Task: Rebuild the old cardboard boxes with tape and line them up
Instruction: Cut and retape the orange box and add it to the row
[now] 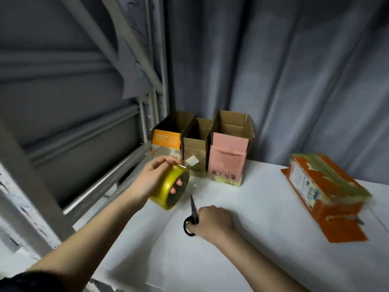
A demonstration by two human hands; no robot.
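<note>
1. Forearms come in from the bottom edge, nearest the lens, and both hands are full over the white table.
2. Table holds everything; grey curtain hangs behind it, metal racking stands to the left.
3. Orange box lies on its side at the right, well apart from the others, long axis running from far-left to near-right, flaps loose. By my reading it is the one not yet rebuilt, and the right hand is nearer to it.
4. Row of three upright open boxes stands at the back: orange-label box, brown box, pink box, touching side by side.
5. Tape roll is gripped by the left hand, fingers through the core, thumb on the rim near the tape's free end.
6. Scissors are held by the right hand, fingers curled round the handles, blades together pointing away towards the row.
</note>
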